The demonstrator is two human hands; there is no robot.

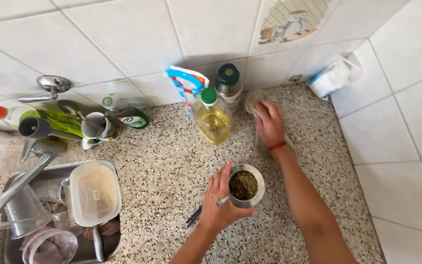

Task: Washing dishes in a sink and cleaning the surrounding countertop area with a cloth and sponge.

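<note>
Gripping metal cup (246,186) of herbs, left hand (222,200) | right hand (269,122) fingers closed on cloth (255,100), upper centre | next: likely steady cup on surface (172,161).

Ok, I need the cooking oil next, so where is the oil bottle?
In the head view, the oil bottle stands at the back of the countertop near the tiled wall, just left of the right hand.

Cup (245,186) sits before the oil bottle (213,117), sink (13,242) at left.
</note>
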